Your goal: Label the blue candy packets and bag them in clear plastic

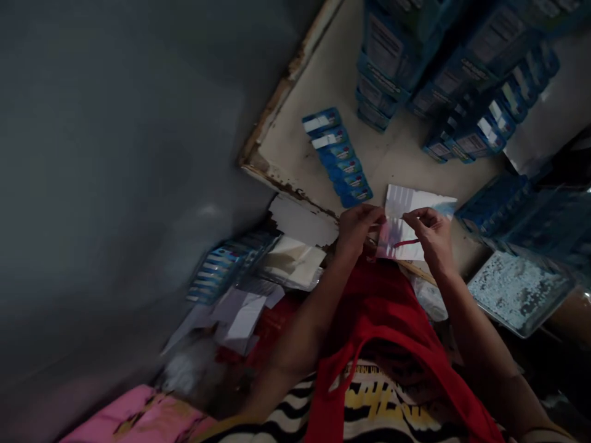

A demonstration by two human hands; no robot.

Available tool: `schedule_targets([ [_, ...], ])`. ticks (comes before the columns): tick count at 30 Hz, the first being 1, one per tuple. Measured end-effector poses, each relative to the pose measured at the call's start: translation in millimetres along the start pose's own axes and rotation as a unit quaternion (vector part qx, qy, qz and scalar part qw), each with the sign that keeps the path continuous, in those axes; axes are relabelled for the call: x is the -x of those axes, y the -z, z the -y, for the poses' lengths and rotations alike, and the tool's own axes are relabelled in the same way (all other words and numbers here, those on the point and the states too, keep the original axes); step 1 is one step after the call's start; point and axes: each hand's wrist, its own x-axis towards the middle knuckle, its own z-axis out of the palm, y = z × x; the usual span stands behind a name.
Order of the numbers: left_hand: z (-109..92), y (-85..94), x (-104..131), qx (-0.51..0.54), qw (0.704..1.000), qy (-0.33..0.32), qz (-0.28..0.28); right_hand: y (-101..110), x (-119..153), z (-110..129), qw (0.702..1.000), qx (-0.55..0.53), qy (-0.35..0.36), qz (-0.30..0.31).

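Observation:
My left hand is closed in a pinch at the left edge of a white printed sheet near the table's front corner. Above the same sheet, my right hand also has thumb and fingers pressed together. Whatever lies in either pinch is too small and dark to name. A thin red strip shows against the sheet below my right fingers. Just beyond my left hand, a row of overlapping blue packets lies on the table.
Tall stacks of blue boxes stand at the back, with more blue packets to their right. A clear tray of small pale pieces sits at the right. The table's worn edge runs along a grey wall. Papers lie lower left.

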Motion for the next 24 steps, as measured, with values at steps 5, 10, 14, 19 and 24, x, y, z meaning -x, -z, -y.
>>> schedule_targets([
  [5, -32, 41.3, -9, -0.032, 0.979, -0.125, -0.157, -64, -41, 24, 0.991, 0.105, 0.075, 0.025],
  [10, -61, 80.0, -54, -0.044, 0.964, -0.168, -0.201, -130, -92, 57, 0.961, 0.235, 0.143, 0.015],
  [14, -61, 89.7, -88, -0.048, 0.964, -0.159, -0.205, -147, -119, 64, 0.947, 0.281, 0.155, 0.007],
  [19, -54, 92.7, -102, -0.033, 0.968, -0.160, -0.193, -149, -126, 60, 0.939, 0.305, 0.159, 0.003],
  [24, -49, 97.2, -108, -0.037, 0.967, -0.159, -0.196, -154, -129, 52, 0.936, 0.305, 0.174, -0.003],
])
